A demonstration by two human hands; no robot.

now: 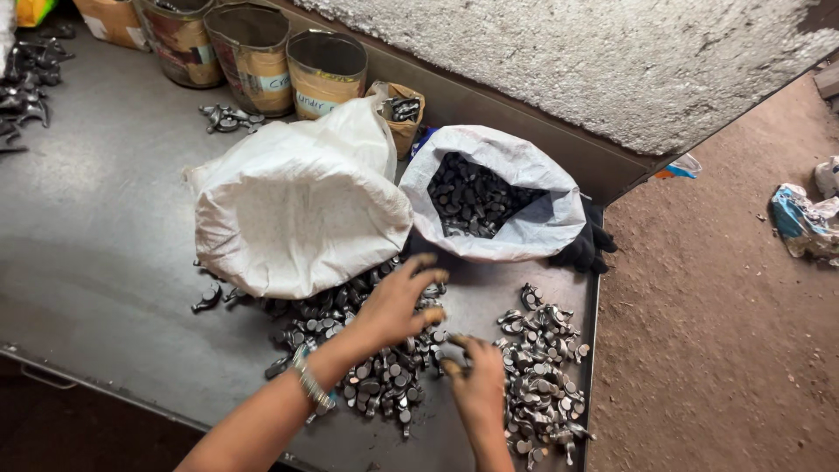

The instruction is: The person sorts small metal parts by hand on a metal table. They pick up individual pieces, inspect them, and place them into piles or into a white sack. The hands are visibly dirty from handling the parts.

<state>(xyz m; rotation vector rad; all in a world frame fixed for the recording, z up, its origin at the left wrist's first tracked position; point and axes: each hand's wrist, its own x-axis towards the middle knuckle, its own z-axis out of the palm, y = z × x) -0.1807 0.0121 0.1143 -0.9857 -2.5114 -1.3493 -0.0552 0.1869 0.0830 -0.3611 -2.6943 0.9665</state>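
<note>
On the grey metal table (105, 253), just below the big white woven sack (297, 210) lying on its side, a heap of small dark metal parts (376, 367) spills out. Over that heap, the left hand (398, 306) hovers with fingers spread; beside it, the right hand (476, 385) pinches one small metal part (450, 354).

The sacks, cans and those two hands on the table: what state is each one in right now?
Right sack: open, holding dark metal pieces.
Left sack: lying on its side, pieces spilling from under it.
Cans: upright, lids off.
Left hand: fingers spread over the middle pile.
Right hand: pinching a piece beside the right pile.
</note>
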